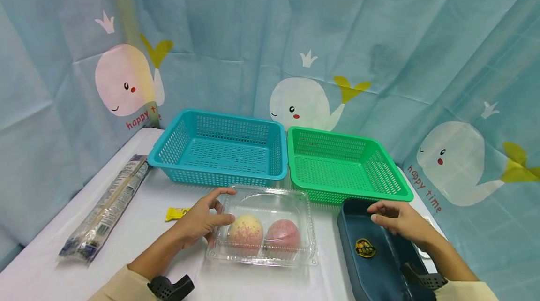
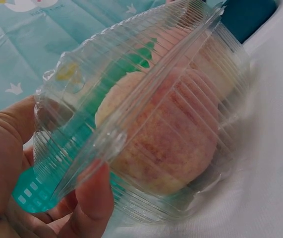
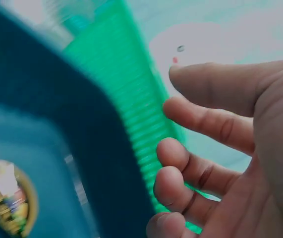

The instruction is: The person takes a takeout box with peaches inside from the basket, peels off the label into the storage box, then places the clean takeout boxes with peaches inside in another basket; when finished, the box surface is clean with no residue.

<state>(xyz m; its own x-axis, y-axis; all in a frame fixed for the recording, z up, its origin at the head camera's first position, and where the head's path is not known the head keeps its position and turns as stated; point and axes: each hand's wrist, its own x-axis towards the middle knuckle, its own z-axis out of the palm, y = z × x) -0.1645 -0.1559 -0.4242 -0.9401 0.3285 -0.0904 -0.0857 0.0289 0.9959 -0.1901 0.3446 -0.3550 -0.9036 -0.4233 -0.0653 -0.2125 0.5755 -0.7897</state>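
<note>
A clear plastic clamshell box (image 1: 270,198) stands on the table in front of me in the head view. Inside it sit two round bun-like pieces, a yellow one with pink specks (image 1: 246,232) and a pink one (image 1: 283,234). My left hand (image 1: 201,216) grips the box by its left side; in the left wrist view the thumb and fingers (image 2: 95,191) lie around its edge. My right hand (image 1: 396,219) hovers over the dark blue tray (image 1: 371,268), fingers loosely bent and holding nothing. A round black-and-gold label (image 1: 365,248) lies in the tray.
A blue basket (image 1: 223,179) and a green basket (image 1: 354,193) stand side by side at the back. At the left lies a long plastic-wrapped package (image 1: 107,207). A small yellow packet (image 1: 176,214) is beside my left hand. A patterned curtain (image 1: 236,33) hangs behind.
</note>
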